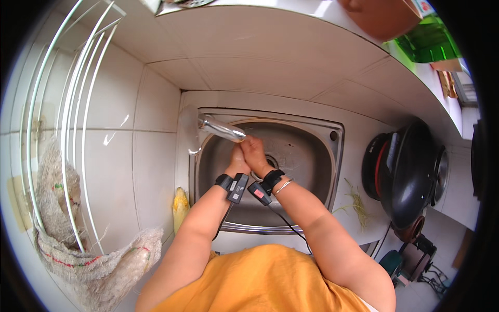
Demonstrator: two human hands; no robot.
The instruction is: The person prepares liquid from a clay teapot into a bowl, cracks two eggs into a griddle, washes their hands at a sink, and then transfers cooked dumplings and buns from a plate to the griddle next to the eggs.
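My left hand (237,160) and my right hand (254,153) are pressed together below the spout of a chrome faucet (222,129). Both are over the stainless steel sink (312,187), left of its drain (270,160), which my right hand and wrist partly cover. The right hand overlaps the left, with its fingers curled in. Most fingertips are hidden, and no object shows between the palms. Whether water runs from the spout is not clear. Each wrist wears a black strap with a small cabled device; a metal bangle (283,187) circles the right forearm.
An ear of corn (180,210) lies left of the sink. Plant stems (356,204) are on the right counter beside a black wok (411,179). A worn cloth (97,269) hangs from a white wire rack (87,85). A green container (429,43) stands on the ledge.
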